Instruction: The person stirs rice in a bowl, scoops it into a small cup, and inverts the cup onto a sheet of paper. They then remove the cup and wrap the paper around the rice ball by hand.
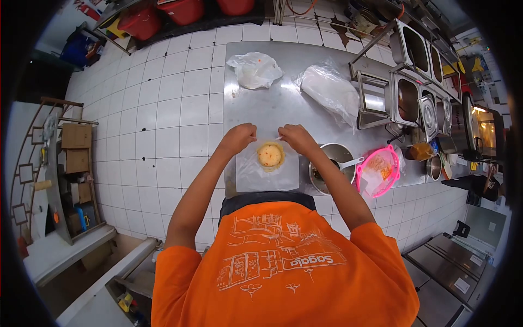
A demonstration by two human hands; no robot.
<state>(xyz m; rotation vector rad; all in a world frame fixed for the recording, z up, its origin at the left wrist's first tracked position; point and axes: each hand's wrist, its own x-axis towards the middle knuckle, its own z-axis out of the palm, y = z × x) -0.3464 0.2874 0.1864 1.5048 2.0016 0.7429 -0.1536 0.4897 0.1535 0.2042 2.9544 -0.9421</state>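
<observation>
A clear plastic sheet [248,177] lies on the steel table in front of me. On it sits a round, pale yellow, dough-like disc [271,155] with orange specks and a darker yellow rim. My left hand [241,137] is closed in a pinch at the sheet's upper left, and my right hand [297,139] pinches its upper right. The disc lies between and slightly below my two fists. Close by my right forearm stands a metal pot [327,188] with a white-handled utensil [351,162] across it; its contents are partly hidden.
A pink colander [393,182] with orange and white shreds stands right of the pot. Farther back lie a crumpled plastic bag [255,71] and a larger bag with white contents [329,90]. Steel food pans [408,101] stand in a rack at right. A person [486,185] is at far right.
</observation>
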